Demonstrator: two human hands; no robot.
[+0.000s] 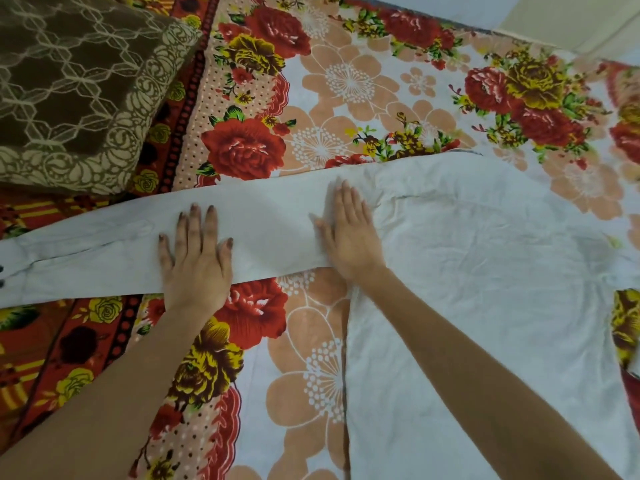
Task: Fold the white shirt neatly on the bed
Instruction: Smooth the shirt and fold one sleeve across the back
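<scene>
The white shirt [485, 265] lies spread flat on the flowered bedsheet [311, 98], its body at the right and one long sleeve [104, 251] stretched out to the left edge of the view. My left hand [195, 258] rests palm down on the middle of that sleeve, fingers spread. My right hand [349, 233] presses flat where the sleeve meets the shoulder, fingers straight and together. Neither hand grips the cloth. The cuff with dark buttons shows at the far left.
A brown patterned pillow [76, 88] sits at the upper left, just beyond the sleeve. The bed's far edge and a pale floor [588, 19] show at the top right. Bare sheet lies in front of the sleeve, between my forearms.
</scene>
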